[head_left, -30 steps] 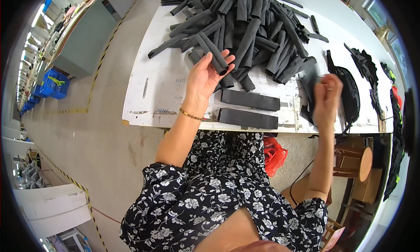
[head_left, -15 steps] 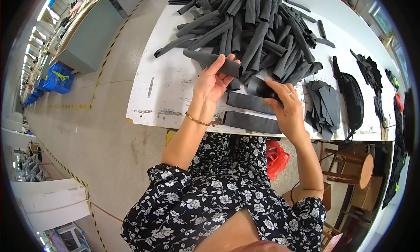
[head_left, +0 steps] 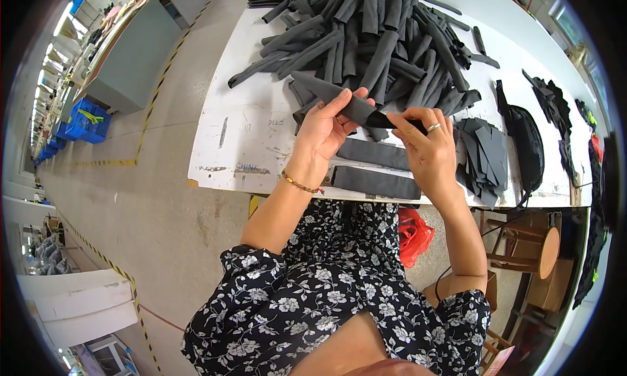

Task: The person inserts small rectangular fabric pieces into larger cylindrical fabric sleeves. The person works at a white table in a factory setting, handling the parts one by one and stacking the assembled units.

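Note:
A dark grey fabric tube (head_left: 320, 90) slants above the table, pinched near its open lower end by the thumb and fingers of my left hand (head_left: 326, 134). At that opening, my right hand (head_left: 428, 147) closes on a dark, smooth flat piece (head_left: 379, 120). Its far end meets the mouth of the tube; how deep it reaches inside is hidden. Below my hands, two flat grey fabric strips lie side by side: the upper strip (head_left: 372, 154) and the lower strip (head_left: 375, 182) at the table's front edge. My right hand covers part of the upper one.
A big heap of grey fabric tubes (head_left: 382, 49) covers the far middle of the white table (head_left: 219, 147). To the right are stacked dark flat pieces (head_left: 482, 157) and a black elongated pouch (head_left: 524, 147). A red plastic bag (head_left: 414, 239) and a wooden stool (head_left: 547, 252) are below.
My right hand has moved up and left, bringing the flat piece against the tube's opening. My left hand has shifted slightly right and down, and the tube tilts more steeply.

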